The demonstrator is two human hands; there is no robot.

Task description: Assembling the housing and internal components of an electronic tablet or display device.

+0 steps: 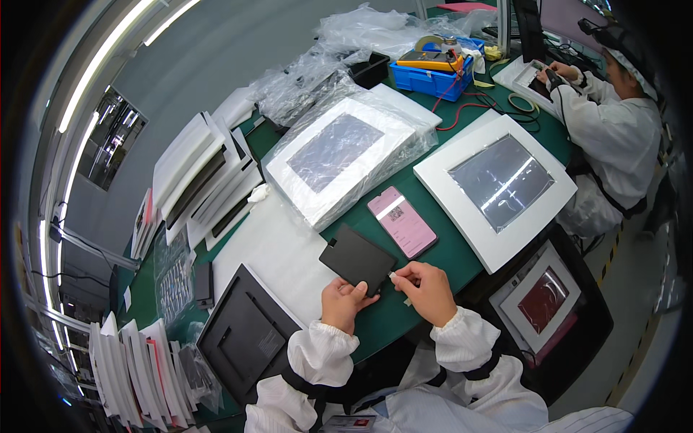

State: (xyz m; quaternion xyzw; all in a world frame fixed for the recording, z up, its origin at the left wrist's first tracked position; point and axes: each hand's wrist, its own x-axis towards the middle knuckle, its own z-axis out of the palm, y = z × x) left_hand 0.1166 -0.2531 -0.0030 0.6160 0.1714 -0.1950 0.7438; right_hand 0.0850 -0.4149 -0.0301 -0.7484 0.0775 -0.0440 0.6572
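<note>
My left hand [344,303] grips the lower corner of a flat black rectangular box [358,256], thumb on top, tilted above the table. Close beside the box's right edge, my right hand [429,290] pinches a small whitish piece [393,276]; its kind is too small to tell. Just beyond the box lies a phone [403,222] with a lit pink screen. To the right a white-framed display panel [498,189] rests face up on the green table. Another white-framed panel [333,155], wrapped in clear plastic, lies farther off to the left.
White foam sheets [189,177] are stacked at left, above a black frame [245,335]. A blue bin [433,78] carrying a yellow meter [431,60] stands at the back beside crumpled plastic film [307,90]. A co-worker [610,115] sits at far right. A red-screened panel [543,300] lies below the table edge.
</note>
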